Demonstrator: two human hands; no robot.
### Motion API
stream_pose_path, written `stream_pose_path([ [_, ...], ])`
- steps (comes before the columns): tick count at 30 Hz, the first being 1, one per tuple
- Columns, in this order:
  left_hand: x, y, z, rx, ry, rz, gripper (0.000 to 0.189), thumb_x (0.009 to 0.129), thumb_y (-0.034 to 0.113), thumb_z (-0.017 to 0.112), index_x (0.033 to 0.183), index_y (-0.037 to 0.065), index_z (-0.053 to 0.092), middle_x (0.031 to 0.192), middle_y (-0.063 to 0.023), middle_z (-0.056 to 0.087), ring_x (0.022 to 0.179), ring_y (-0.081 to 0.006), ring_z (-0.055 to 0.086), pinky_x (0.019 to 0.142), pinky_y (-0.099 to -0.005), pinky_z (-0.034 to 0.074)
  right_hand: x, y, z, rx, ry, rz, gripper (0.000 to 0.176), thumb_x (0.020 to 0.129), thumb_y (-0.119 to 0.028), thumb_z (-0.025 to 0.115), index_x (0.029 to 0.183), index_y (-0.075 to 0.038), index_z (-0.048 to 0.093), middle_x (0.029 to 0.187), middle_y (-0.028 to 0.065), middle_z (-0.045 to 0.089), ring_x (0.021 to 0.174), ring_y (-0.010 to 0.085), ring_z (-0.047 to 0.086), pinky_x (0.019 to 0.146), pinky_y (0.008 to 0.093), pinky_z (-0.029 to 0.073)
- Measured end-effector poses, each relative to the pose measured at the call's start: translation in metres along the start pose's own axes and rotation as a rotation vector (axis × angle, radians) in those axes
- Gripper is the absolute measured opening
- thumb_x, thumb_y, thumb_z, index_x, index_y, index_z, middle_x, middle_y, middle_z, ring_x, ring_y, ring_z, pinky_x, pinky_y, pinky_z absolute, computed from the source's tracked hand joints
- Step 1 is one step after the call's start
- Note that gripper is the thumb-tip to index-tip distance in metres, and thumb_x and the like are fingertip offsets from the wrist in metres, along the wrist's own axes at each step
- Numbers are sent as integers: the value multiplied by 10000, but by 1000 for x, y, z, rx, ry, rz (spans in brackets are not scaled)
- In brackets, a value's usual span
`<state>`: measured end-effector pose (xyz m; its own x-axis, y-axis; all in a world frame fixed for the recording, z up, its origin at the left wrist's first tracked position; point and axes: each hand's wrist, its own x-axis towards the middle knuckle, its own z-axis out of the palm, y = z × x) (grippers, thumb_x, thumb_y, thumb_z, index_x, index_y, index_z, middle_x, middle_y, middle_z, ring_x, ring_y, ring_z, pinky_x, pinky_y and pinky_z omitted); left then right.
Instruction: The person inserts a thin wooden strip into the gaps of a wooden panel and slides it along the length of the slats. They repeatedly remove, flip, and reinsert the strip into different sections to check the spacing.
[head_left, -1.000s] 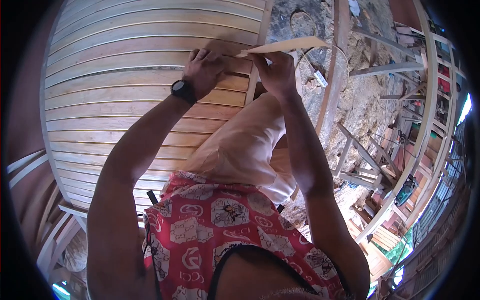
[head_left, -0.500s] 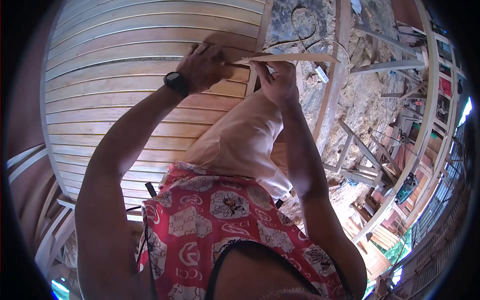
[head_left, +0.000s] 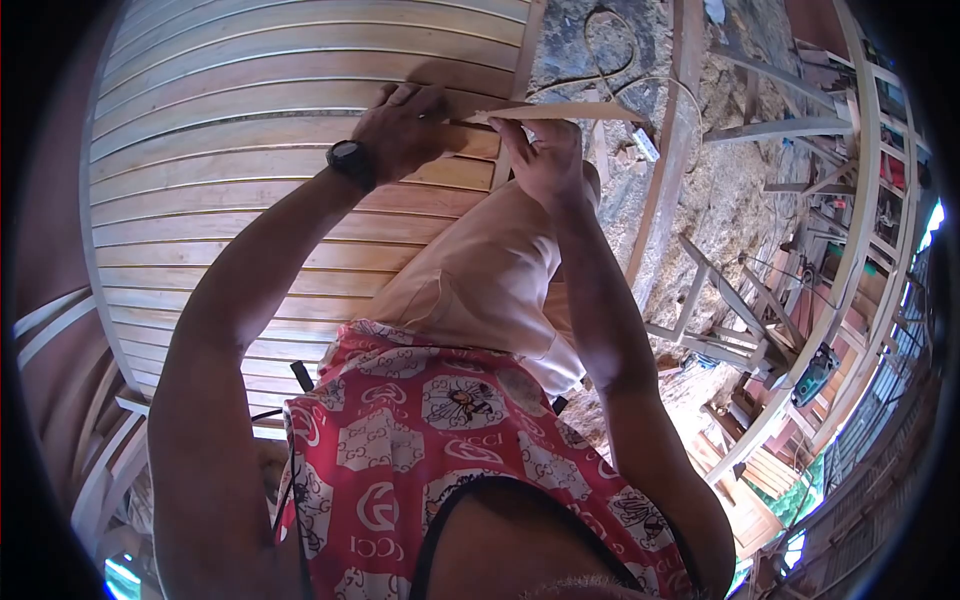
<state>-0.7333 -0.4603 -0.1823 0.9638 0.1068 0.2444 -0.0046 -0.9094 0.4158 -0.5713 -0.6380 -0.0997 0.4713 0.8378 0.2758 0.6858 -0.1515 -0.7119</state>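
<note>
1. Left hand: fingers curled shut, tips pinched on the left end of a thin pale wooden strip; black wristwatch on that wrist
2. Right hand: comes up from below, thumb and fingers closed on the strip just right of the left hand; no gap visible in the grip
3. Strip is held in the air between both hands, roughly level, long end sticking out to the right past the right hand, over the rocky grey ground
4. The left end of the strip sits over the right edge of a large slatted wooden panel; can't tell if it touches the panel
5. Panel fills the upper left, light and reddish slats running across, left forearm over it
6. Below the hands: peach-coloured shorts on a raised knee, red patterned shirt lower down
7. Dark looped cable lies on the ground above the strip
8. Bare wooden frames stand to the right, well apart from the hands; small green tool is near them, too small to identify
</note>
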Motion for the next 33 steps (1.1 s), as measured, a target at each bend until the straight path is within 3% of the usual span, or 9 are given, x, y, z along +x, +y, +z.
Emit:
stream_pose_path([
  [3, 1, 0, 1, 7, 13, 15, 304, 901, 389, 747, 1204, 371, 733, 1413, -25, 551, 1322, -343, 514, 1109, -564, 401, 0, 2, 0, -23, -4, -13, 91, 939, -91, 769, 1022, -66, 798, 909, 126, 789, 798, 269, 770, 710, 349, 580],
  [5, 1, 3, 1, -14, -25, -48, 222, 896, 362, 738, 1105, 428, 769, 1500, -44, 527, 1349, -340, 523, 1105, -550, 429, 1, 2, -1, -38, -17, 4, 88, 939, -93, 769, 1019, -68, 797, 908, 126, 789, 799, 269, 770, 709, 351, 581],
  [9, 1, 4, 1, 32, -28, -47, 211, 905, 351, 728, 1101, 418, 768, 1464, -49, 545, 1331, -325, 531, 1096, -533, 433, 2, 4, -1, -39, -11, -6, 87, 937, -98, 771, 1016, -72, 796, 909, 125, 788, 801, 271, 770, 708, 355, 581],
  [11, 2, 5, 1, 21, -9, -40, 364, 887, 362, 775, 1233, 259, 735, 1384, -52, 557, 1306, -334, 521, 1109, -534, 411, 2, 4, -1, -38, -8, -13, 91, 937, -100, 771, 1020, -72, 795, 912, 126, 788, 804, 273, 771, 710, 357, 582],
  [18, -2, 18, -1, -90, 71, -55, 279, 888, 321, 765, 1161, 261, 764, 1324, -79, 599, 1279, -341, 536, 1091, -515, 423, 0, 4, 1, -24, -9, -15, 113, 934, -106, 774, 1038, -69, 799, 927, 131, 791, 828, 284, 775, 727, 362, 586],
  [20, -7, 32, 2, 1, 107, -192, 180, 895, 269, 725, 1060, 215, 774, 1269, -84, 611, 1203, -302, 570, 1065, -471, 431, 0, 2, -1, -34, -8, -3, 116, 931, -106, 777, 1037, -69, 804, 929, 134, 792, 834, 279, 776, 729, 358, 585],
  [24, -12, 38, 18, -1, 32, -184, 196, 886, 255, 724, 1059, 173, 768, 1207, -83, 616, 1178, -306, 575, 1054, -484, 428, 7, -11, -9, -12, -18, 121, 121, 923, -110, 786, 1033, -66, 814, 934, 141, 793, 836, 259, 775, 734, 347, 584],
  [27, -16, 39, 15, 91, 51, -165, 204, 893, 265, 726, 1060, 155, 763, 1175, -79, 608, 1172, -319, 573, 1073, -505, 414, 14, -32, -25, -24, 21, 82, 127, 918, -113, 791, 1030, -56, 812, 926, 141, 792, 817, 254, 771, 722, 349, 580],
  [33, -24, 31, -11, -36, -60, -111, 514, 853, 410, 797, 1284, 151, 690, 1321, -80, 563, 1277, -321, 509, 1129, -557, 358, -15, -46, -23, 32, -41, 130, 106, 929, -64, 758, 1024, -41, 799, 914, 147, 787, 787, 244, 765, 693, 360, 567],
])
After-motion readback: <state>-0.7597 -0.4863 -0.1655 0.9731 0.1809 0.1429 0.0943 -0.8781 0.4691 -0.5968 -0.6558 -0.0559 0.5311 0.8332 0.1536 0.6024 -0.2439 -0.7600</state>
